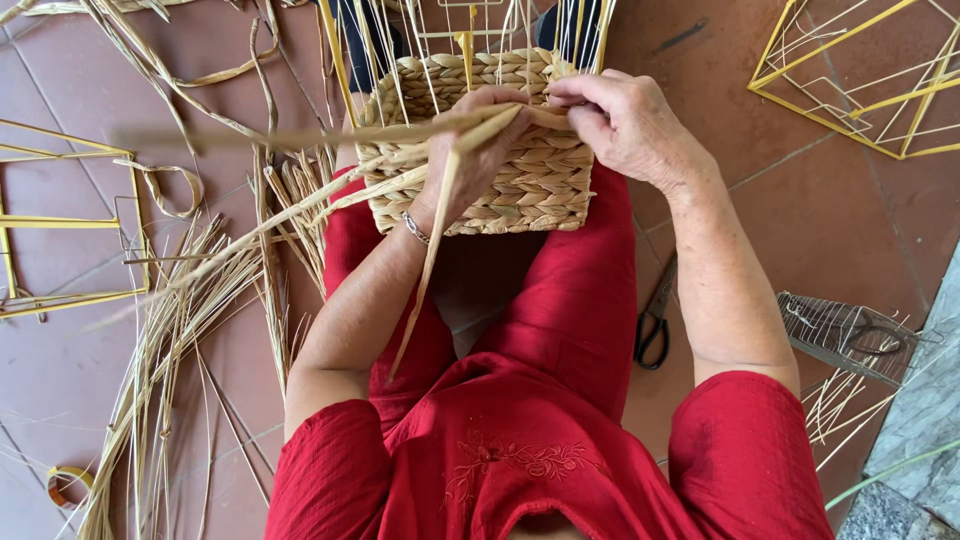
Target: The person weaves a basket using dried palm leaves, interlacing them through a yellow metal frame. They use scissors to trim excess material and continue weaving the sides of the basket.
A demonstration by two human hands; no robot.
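While both hands worked, the scene stood as follows.
Basket: one half-woven straw basket (520,170) rested on the person's red-clad lap, its yellow wire uprights sticking out past the woven rim.
Left hand: the left hand (472,150) was clenched around a bundle of straw strands (300,205), pressed against the basket's wall.
Right hand: the right hand (620,120) pinched the same strands at the basket's upper right edge, fingers closed.
Loose straw: a pile of uncounted straw stalks (170,340) lay on the tiled floor to the left.
Frames: two yellow wire frames showed, one at left (60,225), one at upper right (860,75).
Scissors: one black-handled pair of scissors (655,325) lay on the floor beside the right forearm.
Tape: one yellowish tape roll (68,484) lay at lower left.
Labels: no package or sign could be made out.
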